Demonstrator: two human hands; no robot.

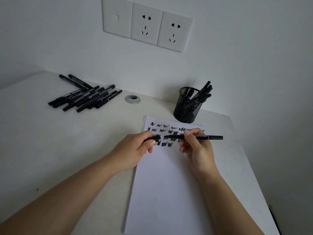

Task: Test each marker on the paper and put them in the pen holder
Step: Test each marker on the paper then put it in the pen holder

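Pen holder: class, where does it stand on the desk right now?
In the head view the pen holder stands right of centre near the wall, just beyond the paper's top right corner, right of the grommet.

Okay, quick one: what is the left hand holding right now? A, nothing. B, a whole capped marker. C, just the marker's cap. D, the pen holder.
C: the left hand grips only the short black cap, pulled clear of the marker that the right hand holds over the paper.

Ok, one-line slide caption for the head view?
Left hand holds cap, right hand holds marker above scribbled paper.
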